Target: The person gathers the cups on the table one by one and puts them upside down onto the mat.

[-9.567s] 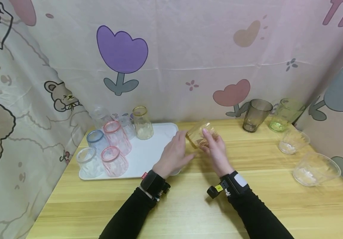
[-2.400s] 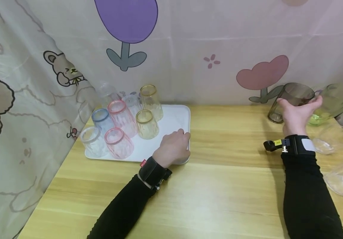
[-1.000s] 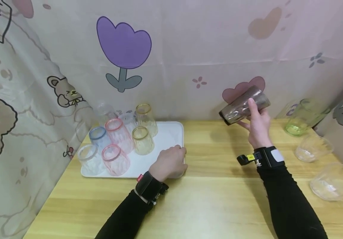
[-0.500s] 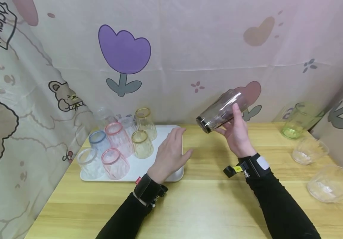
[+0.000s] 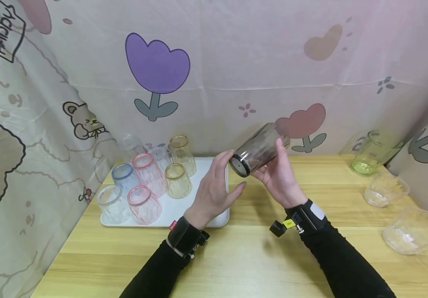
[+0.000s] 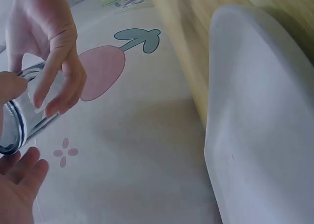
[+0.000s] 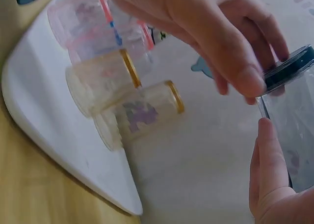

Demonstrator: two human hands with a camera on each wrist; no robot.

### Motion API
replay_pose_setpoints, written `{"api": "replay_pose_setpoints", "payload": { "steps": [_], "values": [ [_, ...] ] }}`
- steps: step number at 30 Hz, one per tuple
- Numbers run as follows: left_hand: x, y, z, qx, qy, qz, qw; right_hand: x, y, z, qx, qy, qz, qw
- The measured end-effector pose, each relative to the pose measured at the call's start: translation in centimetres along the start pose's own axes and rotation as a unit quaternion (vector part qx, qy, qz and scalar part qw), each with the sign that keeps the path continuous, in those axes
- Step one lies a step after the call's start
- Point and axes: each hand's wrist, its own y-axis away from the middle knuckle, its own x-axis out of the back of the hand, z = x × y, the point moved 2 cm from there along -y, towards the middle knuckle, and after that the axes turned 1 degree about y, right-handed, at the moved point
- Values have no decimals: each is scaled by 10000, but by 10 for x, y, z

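The smoky grey glass (image 5: 256,154) is held above the table (image 5: 244,265), tilted, its dark base toward 8 o'clock and its mouth toward 2 o'clock. The right hand (image 5: 279,182), at its 5 o'clock, is clamped on its side, thumb along the wall. The left hand (image 5: 212,190), at 8 o'clock, has its fingers apart around the base; whether they touch it, I cannot tell.

Also at 8 o'clock, one white tray (image 5: 178,212) bears eight glasses: two yellow-rimmed glasses (image 5: 178,182), two pink-rimmed glasses (image 5: 148,176), one blue-rimmed glass (image 5: 126,179) and three clear glasses (image 5: 114,205). Three more stand on the table toward the right: one green glass (image 5: 366,159) at 3 o'clock, and two clear bowl-like glasses (image 5: 385,192) between 3 and 4 o'clock.

The two rear clear glasses on the tray are partly hidden and faint against the printed curtain (image 5: 221,54). The smoky glass's mouth is hard to make out there too. Its left edge cuts it off in the left wrist view, its right edge in the right wrist view.
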Motion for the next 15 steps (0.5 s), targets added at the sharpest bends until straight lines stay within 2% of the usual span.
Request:
{"api": "replay_pose_setpoints", "payload": {
  "steps": [10, 15],
  "values": [
    [6, -3, 1, -518, -113, 157, 9985, -16, 8, 22, -701, -22, -122, 9975],
    [12, -6, 0, -757, -85, 217, 9969, -17, 9, 24, -753, -109, -320, 9966]
  ]
}}
